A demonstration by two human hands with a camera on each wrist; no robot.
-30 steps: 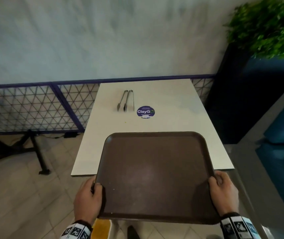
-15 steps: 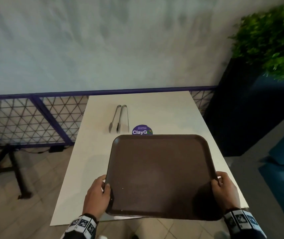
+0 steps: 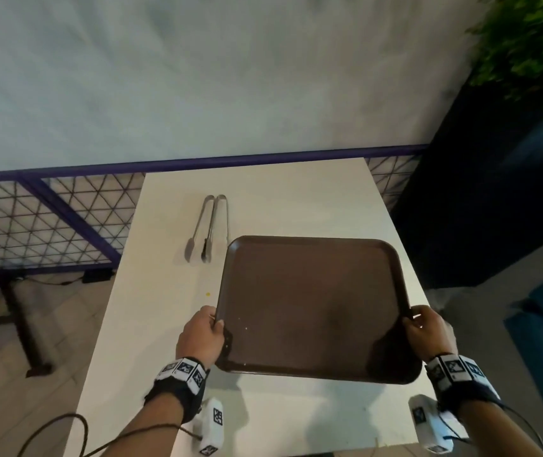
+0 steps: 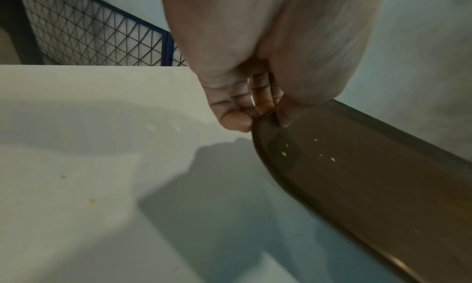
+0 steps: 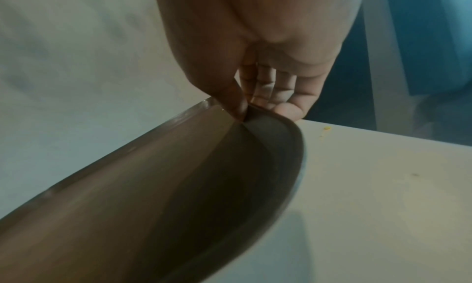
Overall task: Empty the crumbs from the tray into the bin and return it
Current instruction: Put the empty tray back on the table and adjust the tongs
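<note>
A dark brown tray hangs just above the white table, held level over its right half. My left hand grips the tray's left rim, thumb on top and fingers under. My right hand pinches the right rim the same way. A few small yellow crumbs still lie on the tray near its left edge. No bin shows in any view.
Metal tongs lie on the table just beyond the tray's far left corner. A yellow crumb sits on the table left of the tray. A purple mesh fence runs behind, and a dark planter stands at the right.
The tray has come forward over the table and now covers the round purple sticker. Both hands kept their grip on its rims.
</note>
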